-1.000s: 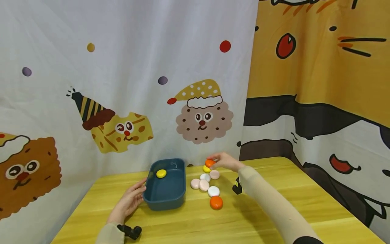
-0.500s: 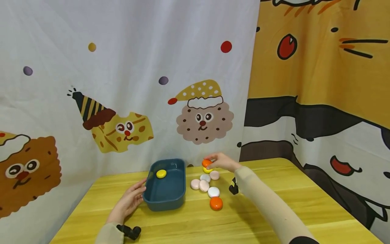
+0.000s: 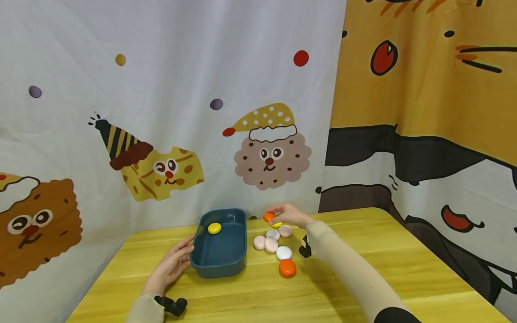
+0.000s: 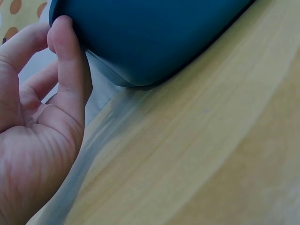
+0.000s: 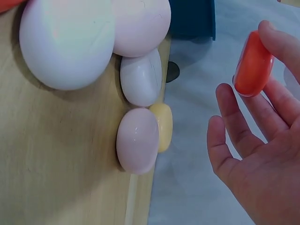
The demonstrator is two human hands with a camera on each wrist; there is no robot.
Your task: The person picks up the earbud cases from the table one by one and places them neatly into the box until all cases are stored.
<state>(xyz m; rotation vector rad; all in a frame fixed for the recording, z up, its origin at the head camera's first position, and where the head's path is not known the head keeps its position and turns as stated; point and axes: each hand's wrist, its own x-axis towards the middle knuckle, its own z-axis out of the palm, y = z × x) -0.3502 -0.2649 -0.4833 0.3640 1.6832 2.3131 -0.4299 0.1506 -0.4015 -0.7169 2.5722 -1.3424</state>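
My right hand [image 3: 292,216] pinches a glossy, rounded orange disc [image 5: 254,68] between thumb and fingertips, held up above the table's back edge. Just beneath it in the head view, a yellow disc [image 3: 277,225] lies partly covered by that hand. On the left, my left hand [image 3: 173,264] touches the outer left side of a dark blue rectangular bin [image 3: 220,272]. The left wrist view shows the fingertips [image 4: 61,30] against the bin's wall near a corner. Inside the bin lies one yellow disc [image 3: 214,228].
Between bin and right arm, several pale pink and white discs [image 3: 284,253] lie loosely grouped on the wooden table [image 3: 250,300]. A second orange disc [image 3: 287,268] sits nearest the front. A printed curtain [image 3: 173,89] hangs right behind the table's back edge.
My right hand has moved left with the orange disc, off from over the yellow one. My left hand and the bin have stayed in place.
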